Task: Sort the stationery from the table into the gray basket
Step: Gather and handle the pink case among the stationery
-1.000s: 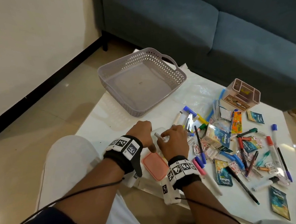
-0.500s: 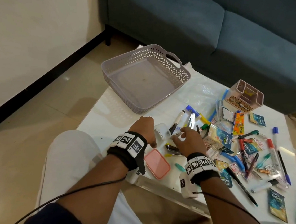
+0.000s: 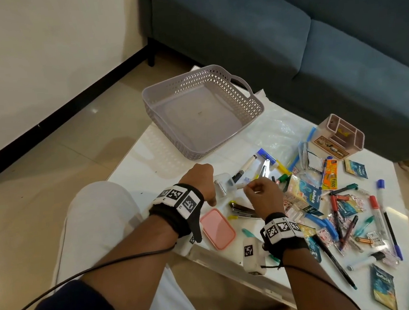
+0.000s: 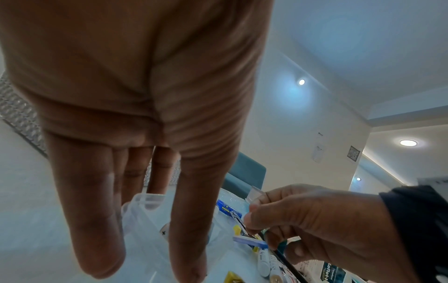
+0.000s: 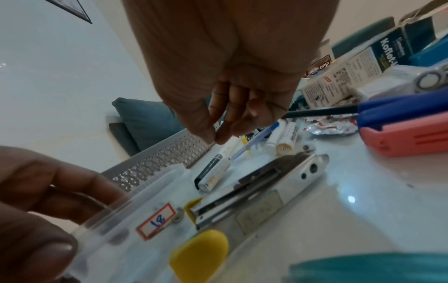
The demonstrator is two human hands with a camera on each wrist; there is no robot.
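Left hand (image 3: 201, 180) grips clear box (image 3: 224, 185); right hand (image 3: 262, 196) pinches small, possibly transparent piece (image 4: 254, 193); gray basket (image 3: 248, 105) beyond.

Blue-grey sofa (image 3: 286, 29) against a cream wall (image 3: 38, 46), black skirting (image 3: 57, 116), glossy beige floor tiles (image 3: 56, 154).

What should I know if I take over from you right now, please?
Left hand grips the clear box on the table.
Right hand pinches a small clear piece close to the box.
The basket holds nothing, so nothing is sorted yet.
Pens, a stapler and other bits lie loose on the table. The pink lid is by the left wrist.
Left to do: move all the stationery into the basket.
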